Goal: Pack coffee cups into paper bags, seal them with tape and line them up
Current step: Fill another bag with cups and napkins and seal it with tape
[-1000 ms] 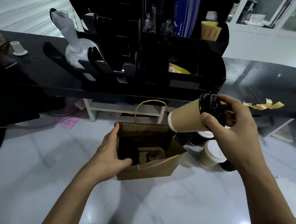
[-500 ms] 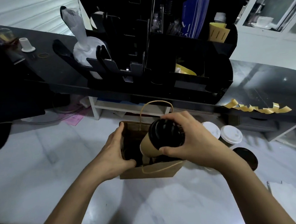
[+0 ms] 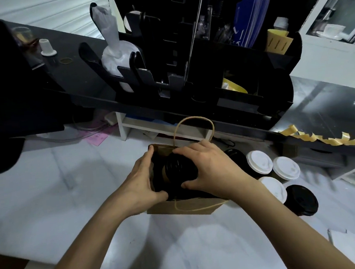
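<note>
We are gripping the black-lidded coffee cup (image 3: 178, 168) inside the paper bag (image 3: 183, 207), our right hand (image 3: 212, 169) curling fingers (image 3: 186, 150) round its lid. Our left hand (image 3: 140, 183) is gripping the bag's left wall, thumb inside.

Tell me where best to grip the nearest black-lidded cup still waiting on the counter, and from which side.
Take the black-lidded cup round its lid rim from above, coming in from its open right side. It stands upright with the lid facing up, and a white-lidded cup crowds its left, so a side grip on the wall looks blocked there.

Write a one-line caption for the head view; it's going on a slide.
Right hand lowers a black-lidded cup into a paper bag held open by the left hand.
</note>
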A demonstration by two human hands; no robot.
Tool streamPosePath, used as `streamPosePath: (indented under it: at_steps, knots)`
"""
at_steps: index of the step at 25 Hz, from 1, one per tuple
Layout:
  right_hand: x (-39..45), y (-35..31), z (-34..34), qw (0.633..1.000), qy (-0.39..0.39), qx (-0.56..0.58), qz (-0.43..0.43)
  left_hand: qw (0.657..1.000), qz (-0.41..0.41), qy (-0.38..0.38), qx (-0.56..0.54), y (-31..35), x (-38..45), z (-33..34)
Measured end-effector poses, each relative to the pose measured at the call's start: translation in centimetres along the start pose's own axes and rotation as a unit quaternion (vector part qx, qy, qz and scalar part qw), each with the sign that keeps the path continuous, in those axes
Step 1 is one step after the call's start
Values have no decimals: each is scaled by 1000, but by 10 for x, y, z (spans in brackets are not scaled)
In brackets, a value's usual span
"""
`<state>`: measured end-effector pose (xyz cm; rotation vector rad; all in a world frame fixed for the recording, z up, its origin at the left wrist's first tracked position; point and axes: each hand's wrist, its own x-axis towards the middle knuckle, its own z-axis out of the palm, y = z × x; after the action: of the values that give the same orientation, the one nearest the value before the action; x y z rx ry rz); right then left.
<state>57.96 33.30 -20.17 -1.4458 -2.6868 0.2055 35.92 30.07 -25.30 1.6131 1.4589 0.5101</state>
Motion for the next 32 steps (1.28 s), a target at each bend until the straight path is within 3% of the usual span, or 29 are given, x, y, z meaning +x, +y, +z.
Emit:
streamPosePath:
  at_steps: [10, 32]
  knots:
    - [20, -12, 10, 996, -27, -63, -60, 1000, -5, 6, 1, 0, 0, 0]
    - [58, -19, 56, 986, -152, -25, -69, 1000, -5, 7, 1, -1, 1, 0]
